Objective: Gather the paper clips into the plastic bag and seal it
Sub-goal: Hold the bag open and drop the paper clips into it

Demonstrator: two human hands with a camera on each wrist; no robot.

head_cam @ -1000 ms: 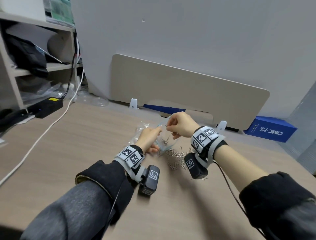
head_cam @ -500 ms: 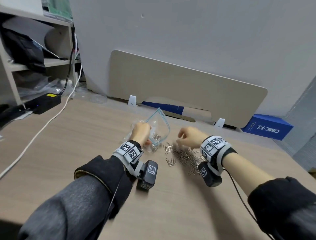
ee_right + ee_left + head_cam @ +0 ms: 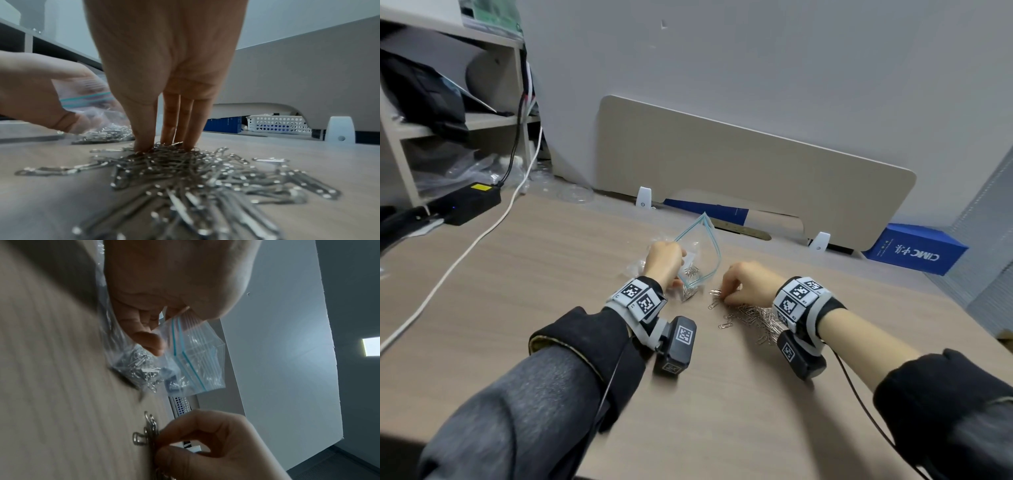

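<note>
A clear plastic zip bag (image 3: pixel 703 245) with blue seal lines stands on the desk, mouth up and open. My left hand (image 3: pixel 669 263) pinches its left edge. Some paper clips (image 3: pixel 692 271) lie inside the bag at the bottom. To its right, a loose pile of silver paper clips (image 3: pixel 751 315) is spread over the desk. My right hand (image 3: pixel 726 294) is down on the pile's far end, thumb and fingertips (image 3: pixel 144 144) closing on a few clips. The left wrist view shows the bag (image 3: pixel 197 353) and my right hand (image 3: pixel 164 441) pinching clips (image 3: pixel 141 437).
Crumpled clear plastic (image 3: pixel 638 265) lies behind my left hand. A white cable (image 3: pixel 465 246) and a black adapter (image 3: pixel 469 202) sit at the left by a shelf (image 3: pixel 400 137). A beige divider panel (image 3: pixel 756 171) closes the back edge; a blue box (image 3: pixel 914 248) lies at the right.
My right hand has left the bag's mouth, dropped to the right onto the clip pile, and now pinches clips there. My left hand still holds the bag open.
</note>
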